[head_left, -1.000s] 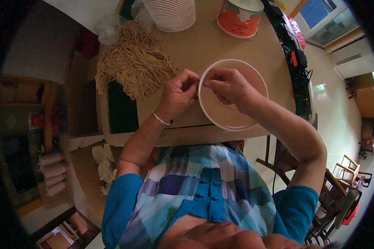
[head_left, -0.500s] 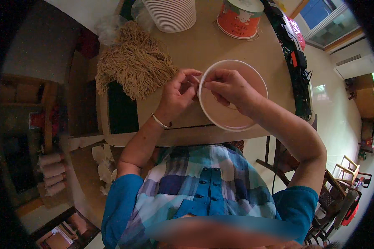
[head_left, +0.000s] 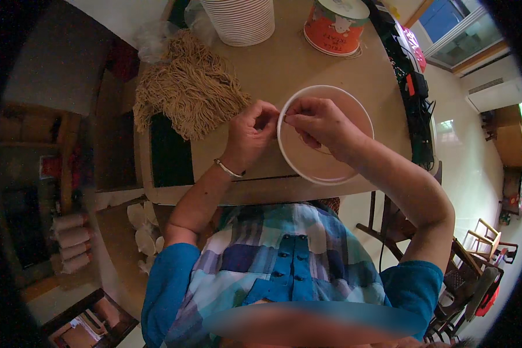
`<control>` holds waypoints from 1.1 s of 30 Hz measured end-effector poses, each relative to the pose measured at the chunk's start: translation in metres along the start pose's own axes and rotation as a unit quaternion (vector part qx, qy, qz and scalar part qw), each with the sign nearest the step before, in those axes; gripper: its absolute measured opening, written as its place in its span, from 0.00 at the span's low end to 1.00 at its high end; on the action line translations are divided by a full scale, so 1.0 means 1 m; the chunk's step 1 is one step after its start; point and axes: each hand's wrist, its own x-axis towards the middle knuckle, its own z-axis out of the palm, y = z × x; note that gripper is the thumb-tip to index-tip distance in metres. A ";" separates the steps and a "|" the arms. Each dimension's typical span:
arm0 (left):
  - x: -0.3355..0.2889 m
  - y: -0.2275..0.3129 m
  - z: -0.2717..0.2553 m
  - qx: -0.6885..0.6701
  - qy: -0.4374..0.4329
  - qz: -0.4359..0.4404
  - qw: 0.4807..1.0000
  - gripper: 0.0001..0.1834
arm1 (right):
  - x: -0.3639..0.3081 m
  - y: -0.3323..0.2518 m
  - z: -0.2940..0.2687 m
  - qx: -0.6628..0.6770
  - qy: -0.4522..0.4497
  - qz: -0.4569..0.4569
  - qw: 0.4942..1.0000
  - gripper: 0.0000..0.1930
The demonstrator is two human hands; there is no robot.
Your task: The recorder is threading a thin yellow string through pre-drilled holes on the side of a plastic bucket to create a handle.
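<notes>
A white paper bucket (head_left: 328, 174) lies open toward me on the table. Inside its mouth, my right hand (head_left: 322, 122) has thumb and forefinger pinched together near the left part of the rim. From under that hand a short piece of thin tan cord (head_left: 326, 152) shows. Against the outer left side of the rim, my left hand (head_left: 251, 130) is closed, its fingertips drawn together; whatever they grip is hidden. A bangle circles the left wrist. Left of this hand spreads a heap of loose tan cords (head_left: 194, 87).
At the back stand a tall stack of white buckets (head_left: 240, 23) and an orange-and-green printed bucket (head_left: 333, 32) with a cord at its side. Clear plastic bags (head_left: 156, 43) lie beyond the cords. Black wiring and power adapters (head_left: 417, 110) line the table's right edge.
My left hand's fingers have curled closed at the rim, where they were spread apart before. The bucket has shifted very slightly toward me. My right hand keeps nearly the same place.
</notes>
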 end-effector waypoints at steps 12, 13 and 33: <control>-0.002 0.001 -0.002 -0.166 0.011 -0.063 0.984 0.04 | -0.002 -0.001 -0.003 -0.014 -0.014 -0.022 1.000 0.09; -0.002 0.003 -0.002 -0.171 0.006 -0.077 0.982 0.06 | -0.002 -0.001 -0.003 -0.009 -0.014 -0.021 1.000 0.09; -0.007 0.002 0.002 -0.067 0.048 0.016 0.996 0.08 | -0.002 -0.005 0.006 -0.039 0.019 0.006 0.999 0.07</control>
